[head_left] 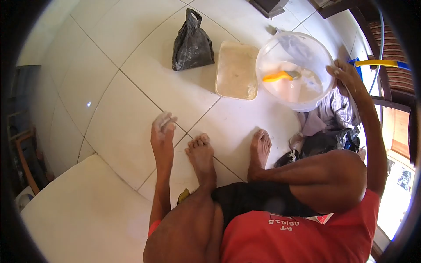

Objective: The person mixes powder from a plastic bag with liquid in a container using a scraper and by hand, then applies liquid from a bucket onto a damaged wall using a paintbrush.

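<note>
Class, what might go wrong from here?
The translucent plastic tub, held at its rim by the right hand alone, might tip and spill onto the floor tiles. The yellow-handled tool lies loose inside and could slide. The whitish-smeared left hand may mark whatever it touches.

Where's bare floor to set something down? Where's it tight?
Free: white tiled floor left of the black plastic bag and above the open left hand in the picture; also between the rectangular cream plastic tray and the bare feet. Crowded: picture right, where the right hand holds the round translucent plastic tub beside crumpled greyish cloth and black plastic.
</note>
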